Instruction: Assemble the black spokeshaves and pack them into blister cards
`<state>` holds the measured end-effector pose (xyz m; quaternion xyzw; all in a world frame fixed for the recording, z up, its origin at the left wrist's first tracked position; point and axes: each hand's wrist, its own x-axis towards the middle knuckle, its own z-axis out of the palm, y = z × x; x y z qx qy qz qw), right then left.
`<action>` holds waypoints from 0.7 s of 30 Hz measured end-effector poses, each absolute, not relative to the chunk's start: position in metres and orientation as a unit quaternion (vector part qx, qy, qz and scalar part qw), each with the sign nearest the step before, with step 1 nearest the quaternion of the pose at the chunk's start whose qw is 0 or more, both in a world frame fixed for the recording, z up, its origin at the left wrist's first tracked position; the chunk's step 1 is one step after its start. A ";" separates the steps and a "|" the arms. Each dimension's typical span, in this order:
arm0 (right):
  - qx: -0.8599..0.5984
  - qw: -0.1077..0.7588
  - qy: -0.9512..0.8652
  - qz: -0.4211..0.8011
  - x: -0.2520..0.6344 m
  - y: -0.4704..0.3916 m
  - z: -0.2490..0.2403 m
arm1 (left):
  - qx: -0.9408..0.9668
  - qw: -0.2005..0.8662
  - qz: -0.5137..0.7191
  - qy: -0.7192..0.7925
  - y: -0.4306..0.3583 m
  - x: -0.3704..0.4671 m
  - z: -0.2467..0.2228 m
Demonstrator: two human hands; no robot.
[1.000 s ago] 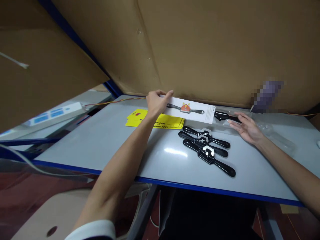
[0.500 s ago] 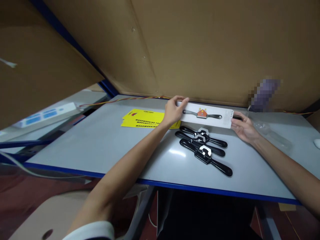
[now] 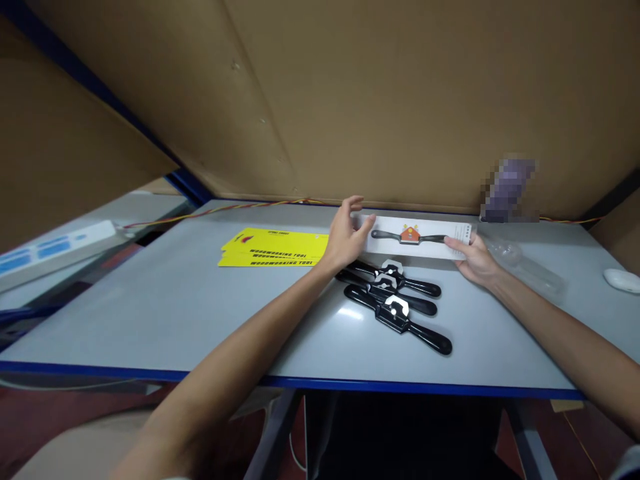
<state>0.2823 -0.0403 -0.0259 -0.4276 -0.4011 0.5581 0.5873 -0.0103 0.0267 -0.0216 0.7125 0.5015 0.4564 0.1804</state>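
A long white box [image 3: 430, 248] printed with a picture of a black-handled tool is held between my two hands above the table. My right hand [image 3: 475, 259] grips its right end, thumb across the printed face. At the box's left end is my left hand [image 3: 347, 233], its thumb near the edge and its fingers raised and apart; whether it touches the box is hard to tell. Three black two-handled tools with silver blades, the front one [image 3: 395, 317] nearest, lie just below the box. Yellow cards [image 3: 275, 247] marked "WOODWORKING TOOL" lie fanned left of my left hand.
Clear plastic packaging [image 3: 535, 270] lies right of my right hand, and a white mouse [image 3: 621, 281] sits at the far right. A pixelated purple item [image 3: 510, 188] stands at the back. A power strip [image 3: 60, 250] is at the left. Cardboard [image 3: 390, 100] walls the table's rear.
The camera view has shifted. My left hand's fingers have opened from the box's left end. My right thumb now lies farther over its printed face, which is turned more squarely to view.
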 end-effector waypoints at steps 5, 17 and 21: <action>-0.430 0.581 -0.392 0.569 0.283 -0.039 -0.027 | 0.675 0.261 0.439 0.533 0.035 -0.020 -0.021; -0.397 0.582 -0.426 0.567 0.288 -0.039 -0.029 | 0.495 0.581 0.485 0.426 0.038 -0.030 -0.014; -0.394 0.583 -0.425 0.569 0.287 -0.041 -0.028 | 0.482 0.627 0.477 0.382 0.031 -0.026 -0.008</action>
